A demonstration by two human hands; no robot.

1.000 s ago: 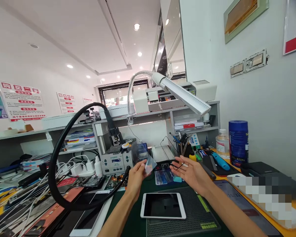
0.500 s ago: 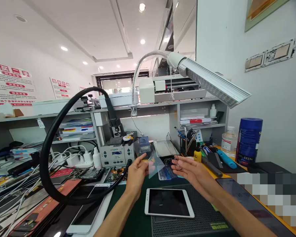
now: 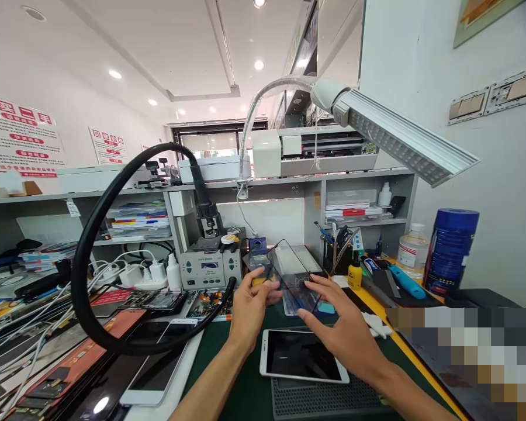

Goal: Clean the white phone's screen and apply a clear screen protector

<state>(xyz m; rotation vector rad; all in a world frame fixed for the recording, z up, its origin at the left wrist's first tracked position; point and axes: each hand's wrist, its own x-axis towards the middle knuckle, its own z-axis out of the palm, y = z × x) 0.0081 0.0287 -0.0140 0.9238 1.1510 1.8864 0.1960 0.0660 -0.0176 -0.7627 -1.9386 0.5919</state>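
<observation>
A clear screen protector (image 3: 296, 286) with a thin dark border is held up at a slant between my hands. My left hand (image 3: 255, 298) is closed, its fingertips at the sheet's left edge. At the lower right edge, the bent fingers and thumb of my right hand (image 3: 337, 318) grip the sheet. Below them, a white tablet (image 3: 304, 355) with a dark screen lies face up. It rests partly on a dark perforated mat (image 3: 333, 400). Behind the sheet are a pale flat box (image 3: 296, 260) and clear blue-tinted packaging (image 3: 289, 305), partly hidden.
A thick black hose (image 3: 81, 280) loops up at the left, beside a grey control unit (image 3: 210, 269). Screens and a white phone (image 3: 162, 368) crowd the left. Overhead hangs a lamp (image 3: 403, 134). At right stand a yellow bottle (image 3: 355, 275), a blue can (image 3: 451, 251) and a pen holder (image 3: 333, 257).
My right hand has turned and lowered, its thumb now at the sheet's lower edge. The dark-bordered sheet shows more broadly between my hands. The pale film at my left fingers no longer shows.
</observation>
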